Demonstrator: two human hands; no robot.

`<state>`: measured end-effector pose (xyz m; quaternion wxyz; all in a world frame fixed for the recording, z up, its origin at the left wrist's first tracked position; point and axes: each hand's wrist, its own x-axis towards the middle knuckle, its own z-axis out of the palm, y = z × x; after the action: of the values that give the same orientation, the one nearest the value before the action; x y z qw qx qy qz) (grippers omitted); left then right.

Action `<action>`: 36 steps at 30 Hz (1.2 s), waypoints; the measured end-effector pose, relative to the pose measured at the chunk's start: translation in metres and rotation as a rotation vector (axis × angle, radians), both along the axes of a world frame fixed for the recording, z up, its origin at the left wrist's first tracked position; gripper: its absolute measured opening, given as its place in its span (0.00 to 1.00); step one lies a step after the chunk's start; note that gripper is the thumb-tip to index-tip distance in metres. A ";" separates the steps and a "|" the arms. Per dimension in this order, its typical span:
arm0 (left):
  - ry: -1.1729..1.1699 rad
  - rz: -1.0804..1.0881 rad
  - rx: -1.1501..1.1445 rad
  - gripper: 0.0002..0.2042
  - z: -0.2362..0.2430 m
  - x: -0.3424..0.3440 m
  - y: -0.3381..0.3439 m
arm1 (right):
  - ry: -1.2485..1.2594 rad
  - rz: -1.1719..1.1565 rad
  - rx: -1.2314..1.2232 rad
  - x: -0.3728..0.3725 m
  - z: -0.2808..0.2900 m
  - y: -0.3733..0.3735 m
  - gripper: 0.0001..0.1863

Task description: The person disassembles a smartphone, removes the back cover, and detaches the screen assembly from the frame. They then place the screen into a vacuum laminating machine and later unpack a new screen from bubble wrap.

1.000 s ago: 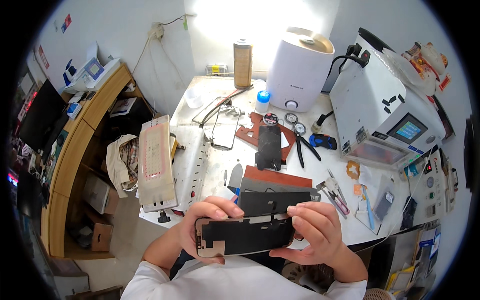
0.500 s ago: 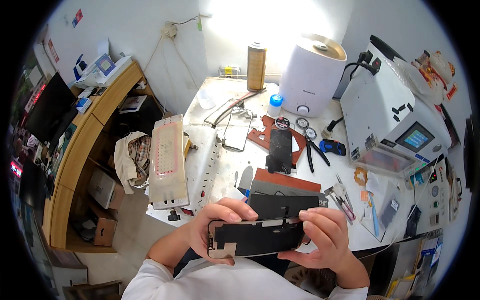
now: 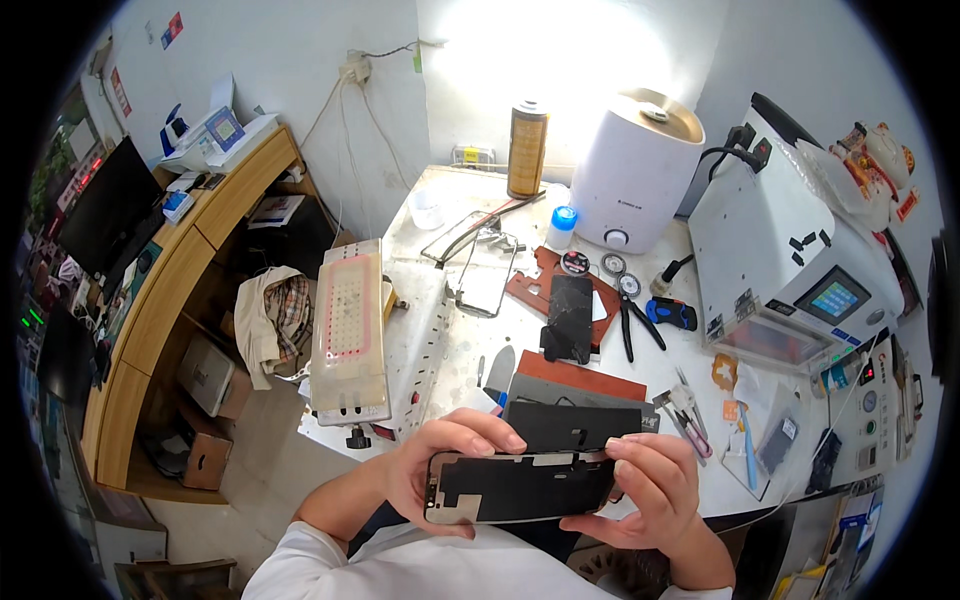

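Two hands on one phone display assembly (image 3: 535,490), back side facing up, tilted, held over the near edge of the white workbench (image 3: 465,345). Left hand (image 3: 412,462) grips the left end: fingers over the top edge, thumb at the bottom edge. Right hand (image 3: 655,490) is closed around the right end, fingertips at the upper corner, thumb by the lower edge; exact thumb contact I can't tell.

Just beyond it: black flat panel (image 3: 545,425) on a grey mat (image 3: 560,393), red-brown mat (image 3: 590,378) sticking out behind. Pink-handled tweezers (image 3: 693,432) right of the mats, blue-handled tool (image 3: 750,462) further right.

Further back, a black phone screen (image 3: 570,310) lies over a red-brown fixture plate (image 3: 530,288). Black-handled pliers (image 3: 627,335) and a blue-and-black tool (image 3: 672,314) sit right of it. Blue-capped bottle (image 3: 562,228) stands in front of the white humidifier (image 3: 630,175), tall spray can (image 3: 527,150) to its left. White machine with a touchscreen (image 3: 790,250) at right; perforated-plate unit (image 3: 350,330) at the left edge.
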<state>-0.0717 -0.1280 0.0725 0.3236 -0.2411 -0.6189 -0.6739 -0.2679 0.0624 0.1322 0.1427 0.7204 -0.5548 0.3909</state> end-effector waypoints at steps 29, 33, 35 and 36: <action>-0.026 0.058 0.083 0.44 -0.005 -0.006 -0.001 | -0.070 0.028 0.063 -0.003 0.008 -0.002 0.39; -0.023 0.066 0.130 0.46 -0.011 -0.009 -0.001 | -0.100 0.018 0.079 -0.003 0.009 -0.004 0.39; -0.018 0.065 0.154 0.47 -0.013 -0.011 0.000 | -0.104 0.012 0.084 -0.003 0.010 -0.003 0.39; -0.018 0.065 0.160 0.47 -0.014 -0.011 0.000 | -0.105 0.010 0.088 -0.003 0.010 -0.002 0.39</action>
<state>-0.0827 -0.1280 0.0584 0.3580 -0.1880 -0.5735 -0.7125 -0.2709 0.0605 0.1421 0.0797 0.7074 -0.5744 0.4042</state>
